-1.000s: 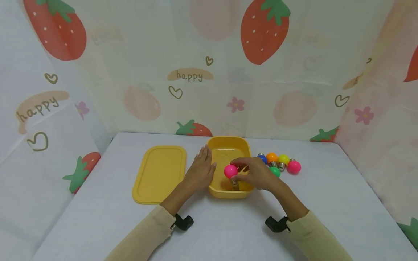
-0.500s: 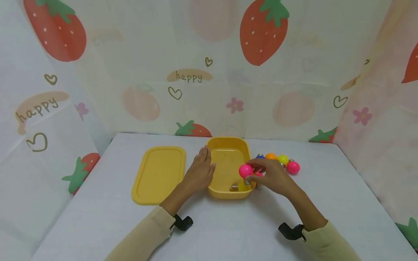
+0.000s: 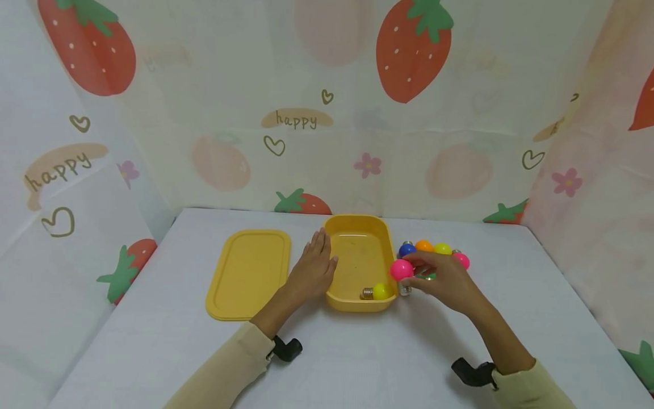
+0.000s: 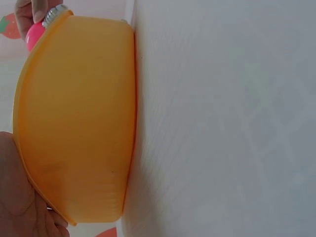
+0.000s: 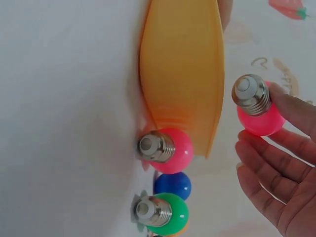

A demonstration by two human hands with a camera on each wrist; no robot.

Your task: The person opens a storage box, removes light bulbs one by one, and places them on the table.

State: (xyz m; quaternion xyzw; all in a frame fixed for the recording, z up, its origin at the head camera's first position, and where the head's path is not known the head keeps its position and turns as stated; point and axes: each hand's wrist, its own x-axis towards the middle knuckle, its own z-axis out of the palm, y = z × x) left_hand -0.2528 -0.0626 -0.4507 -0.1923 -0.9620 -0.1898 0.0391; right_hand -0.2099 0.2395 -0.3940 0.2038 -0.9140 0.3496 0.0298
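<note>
My right hand (image 3: 443, 279) pinches a pink light bulb (image 5: 261, 118) between thumb and fingers, above the right rim of a yellow plastic box (image 3: 357, 247). Its silver screw base (image 5: 251, 94) points towards the right wrist camera. With straight fingers, my left hand (image 3: 315, 265) rests along the box's left side. Inside the box, a yellow bulb (image 3: 381, 291) lies on its side in the near right corner. A second pink bulb (image 5: 177, 152) sits on the table just outside the box, mostly hidden behind the held one in the head view.
Right of the box, blue (image 3: 406, 249), orange (image 3: 424, 245), yellow (image 3: 442, 248), green (image 5: 176, 215) and pink (image 3: 462, 260) bulbs are grouped together. The yellow lid (image 3: 248, 274) lies flat on the white table (image 3: 352, 363), left of the box.
My right hand has carried the pink bulb rightwards, from over the box's inside to its right rim, uncovering the yellow bulb in the box. The left hand has stayed put.
</note>
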